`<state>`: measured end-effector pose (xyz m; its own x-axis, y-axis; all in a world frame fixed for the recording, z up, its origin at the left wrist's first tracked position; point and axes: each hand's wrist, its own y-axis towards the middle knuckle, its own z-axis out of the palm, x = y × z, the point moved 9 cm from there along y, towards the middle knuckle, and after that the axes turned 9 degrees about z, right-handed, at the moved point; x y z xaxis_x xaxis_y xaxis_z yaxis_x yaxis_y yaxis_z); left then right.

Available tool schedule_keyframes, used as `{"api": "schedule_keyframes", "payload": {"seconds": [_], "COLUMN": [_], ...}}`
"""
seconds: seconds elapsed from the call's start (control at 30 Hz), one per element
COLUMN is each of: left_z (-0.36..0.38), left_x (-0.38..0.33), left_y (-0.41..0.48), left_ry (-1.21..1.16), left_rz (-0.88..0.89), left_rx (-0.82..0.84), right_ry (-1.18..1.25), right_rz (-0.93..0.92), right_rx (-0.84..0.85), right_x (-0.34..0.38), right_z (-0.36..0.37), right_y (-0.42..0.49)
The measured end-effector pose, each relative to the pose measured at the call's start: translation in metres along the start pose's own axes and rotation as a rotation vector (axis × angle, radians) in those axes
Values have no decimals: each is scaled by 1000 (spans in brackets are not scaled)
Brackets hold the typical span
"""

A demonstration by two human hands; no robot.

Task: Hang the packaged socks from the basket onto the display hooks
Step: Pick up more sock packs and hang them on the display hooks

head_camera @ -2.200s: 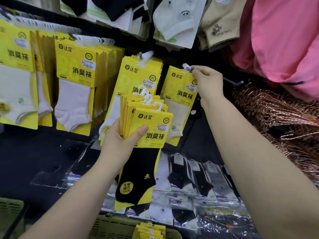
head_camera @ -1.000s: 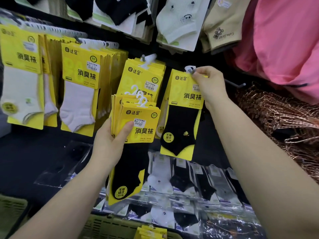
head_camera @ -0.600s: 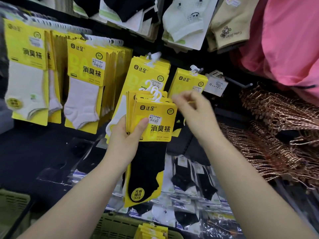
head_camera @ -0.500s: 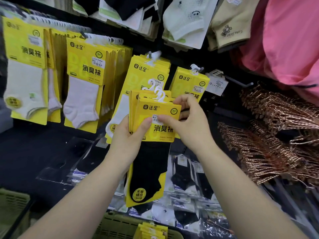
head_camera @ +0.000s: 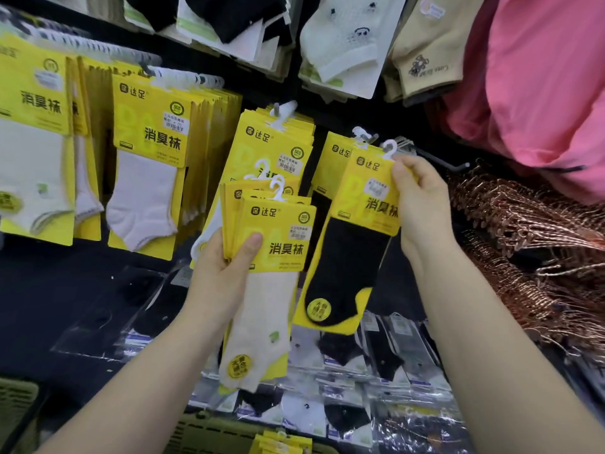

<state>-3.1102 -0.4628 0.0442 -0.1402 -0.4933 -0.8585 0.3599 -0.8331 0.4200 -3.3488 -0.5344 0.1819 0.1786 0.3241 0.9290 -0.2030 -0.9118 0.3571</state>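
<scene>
Yellow cardboard is dominating the shop wall as we are working at the sock display. Our left hand (head_camera: 222, 276) is clasping a fanned stack of yellow-carded sock packs (head_camera: 275, 237), the thumb pressing across the front card. A cream ankle sock is showing on the foremost pack, and white plastic tabs are sticking up from the top. Our right hand (head_camera: 422, 204) is pinching the upper right corner of a single yellow-carded pack holding a black ankle sock (head_camera: 353, 250), holding it up just right of the stack. Its white plastic hanger tab (head_camera: 389, 149) is sitting near the thin metal display hook (head_camera: 455, 163) that is jutting from the dark wall, though we cannot tell whether the tab is touching the rod. Just behind that pack, another yellow pack (head_camera: 334, 158) is already hanging. To the left, rows of matching yellow packs with white socks (head_camera: 147, 165) are hanging from other pegs. At the bottom edge, the olive-green slotted plastic basket (head_camera: 203, 434) is holding more yellow packs (head_camera: 281, 444). Clear-bagged socks (head_camera: 376, 355) are lying along the shelf below. A pile of copper-coloured wire hangers (head_camera: 530, 231) is resting at right, and a pink garment (head_camera: 550, 77) is hanging above them.
</scene>
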Motion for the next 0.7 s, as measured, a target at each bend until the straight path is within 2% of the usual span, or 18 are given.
{"api": "schedule_keyframes", "payload": {"seconds": [0.23, 0.4, 0.5, 0.53, 0.67, 0.7], "left_z": [-6, -1, 4, 6, 17, 21], "left_x": [-9, -8, -7, -6, -4, -3], "left_y": [-1, 0, 1, 1, 1, 1], "left_ry": [119, 139, 117, 98, 10, -11], "left_rz": [78, 50, 29, 22, -10, -13], "left_rx": [-1, 14, 32, 41, 62, 67], "right_ry": [-238, -179, -344, -343, -247, -249], "right_rz": [-112, 4, -112, -146, -108, -111], "right_rx": [-9, -89, -155, -109, 280, 313], "right_x": [13, -2, 6, 7, -2, -2], "right_z": [30, 21, 14, 18, 59, 64], "right_y": [37, 47, 22, 9, -48, -56]}}
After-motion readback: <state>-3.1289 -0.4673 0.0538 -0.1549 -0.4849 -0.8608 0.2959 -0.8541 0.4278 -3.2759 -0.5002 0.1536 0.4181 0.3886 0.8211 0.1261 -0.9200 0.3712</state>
